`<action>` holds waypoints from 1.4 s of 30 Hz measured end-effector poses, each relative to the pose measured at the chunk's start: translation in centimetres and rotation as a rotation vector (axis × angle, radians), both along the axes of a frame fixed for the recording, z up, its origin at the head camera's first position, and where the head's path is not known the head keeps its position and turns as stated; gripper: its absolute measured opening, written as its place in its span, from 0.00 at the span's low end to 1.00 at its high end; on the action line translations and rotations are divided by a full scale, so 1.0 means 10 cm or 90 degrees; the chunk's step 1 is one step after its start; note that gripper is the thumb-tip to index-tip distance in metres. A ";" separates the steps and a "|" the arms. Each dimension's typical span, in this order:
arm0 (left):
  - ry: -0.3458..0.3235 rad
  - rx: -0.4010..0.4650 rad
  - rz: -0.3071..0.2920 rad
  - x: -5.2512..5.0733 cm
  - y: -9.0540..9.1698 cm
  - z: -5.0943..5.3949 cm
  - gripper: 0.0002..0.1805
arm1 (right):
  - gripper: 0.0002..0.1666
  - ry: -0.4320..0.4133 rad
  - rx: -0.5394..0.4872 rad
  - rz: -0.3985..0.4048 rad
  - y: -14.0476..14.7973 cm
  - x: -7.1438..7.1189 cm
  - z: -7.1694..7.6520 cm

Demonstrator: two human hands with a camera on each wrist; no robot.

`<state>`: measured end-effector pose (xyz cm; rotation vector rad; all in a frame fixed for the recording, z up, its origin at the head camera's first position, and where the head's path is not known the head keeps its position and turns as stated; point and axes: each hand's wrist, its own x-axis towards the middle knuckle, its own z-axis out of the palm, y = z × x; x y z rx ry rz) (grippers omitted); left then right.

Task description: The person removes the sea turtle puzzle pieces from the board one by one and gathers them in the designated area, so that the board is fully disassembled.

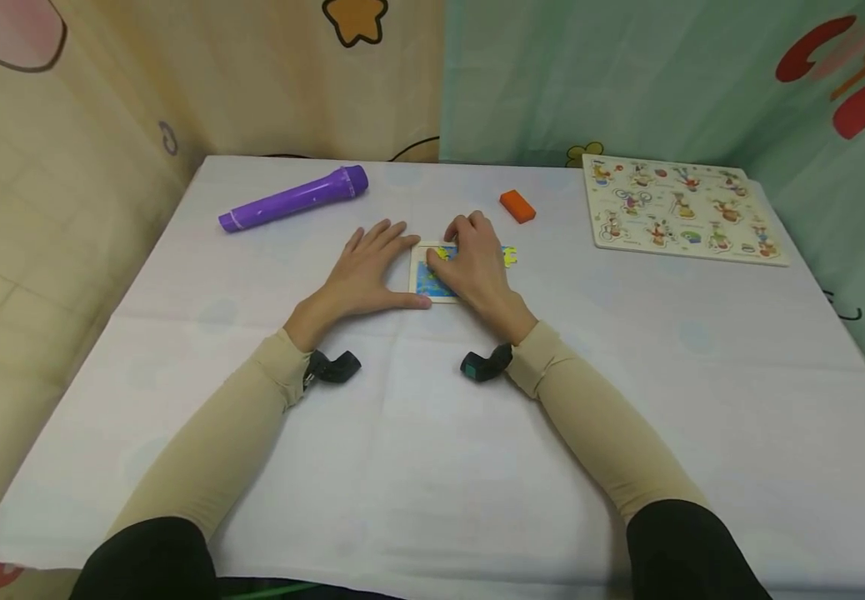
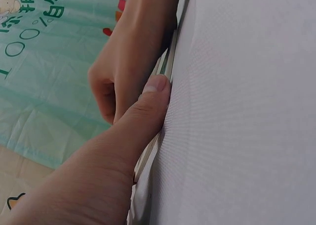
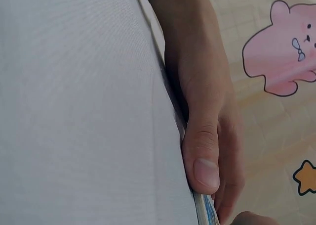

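A small jigsaw puzzle (image 1: 432,283) with a pale frame and a blue and yellow picture lies flat mid-table, partly covered by my hands. My left hand (image 1: 361,271) rests at its left side, fingers spread and thumb straight along the near edge. Over the puzzle, my right hand (image 1: 481,262) has bent fingers and thumb about a yellow puzzle piece (image 1: 443,252); its fingertips are partly hidden. Another yellow puzzle piece (image 1: 509,256) shows just right of the right hand. In the left wrist view, the left thumb (image 2: 155,89) touches the frame's edge.
A purple microphone-shaped tube (image 1: 293,198) lies at the back left. An orange block (image 1: 517,206) sits behind the right hand. At the back right is a wooden picture board (image 1: 680,208). Curtains stand behind the white-covered table (image 1: 417,467).
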<state>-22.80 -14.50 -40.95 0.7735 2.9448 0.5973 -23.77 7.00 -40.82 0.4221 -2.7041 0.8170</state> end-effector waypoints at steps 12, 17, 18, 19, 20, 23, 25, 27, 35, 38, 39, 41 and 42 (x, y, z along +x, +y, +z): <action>-0.001 -0.001 -0.001 0.00 -0.01 0.00 0.60 | 0.19 0.064 0.023 0.027 0.08 -0.02 -0.01; -0.004 0.001 -0.001 0.00 0.00 0.00 0.59 | 0.21 0.006 -0.020 0.070 0.14 -0.08 -0.02; -0.005 0.001 -0.001 0.00 -0.01 0.00 0.59 | 0.22 -0.006 -0.032 0.078 0.15 -0.09 -0.01; -0.005 0.001 -0.001 0.00 -0.01 0.00 0.59 | 0.22 -0.015 -0.041 0.085 0.16 -0.09 -0.01; -0.005 0.001 -0.001 0.00 -0.01 0.00 0.59 | 0.23 -0.022 -0.047 0.091 0.16 -0.10 -0.01; -0.003 0.001 -0.001 0.00 -0.01 0.00 0.59 | 0.22 -0.021 -0.053 0.109 0.19 -0.10 0.02; -0.002 -0.003 0.000 0.00 0.00 0.00 0.59 | 0.20 -0.018 -0.056 0.125 0.21 -0.08 0.04; -0.002 -0.005 0.001 0.00 -0.01 0.01 0.59 | 0.19 -0.019 -0.049 0.137 0.24 -0.06 0.07; -0.009 -0.006 0.001 0.01 0.01 0.03 0.60 | 0.20 -0.043 -0.025 0.157 0.43 0.06 0.11; -0.008 -0.006 0.001 0.01 0.01 0.02 0.60 | 0.22 -0.063 -0.017 0.161 0.50 0.10 0.13; -0.010 -0.005 0.000 0.01 0.01 0.02 0.60 | 0.22 -0.071 -0.013 0.163 0.52 0.11 0.13; -0.013 -0.005 0.001 0.01 0.00 0.02 0.60 | 0.22 -0.088 -0.012 0.163 0.56 0.13 0.14; -0.015 -0.004 0.001 0.01 0.00 0.03 0.60 | 0.21 -0.094 -0.014 0.162 0.59 0.13 0.14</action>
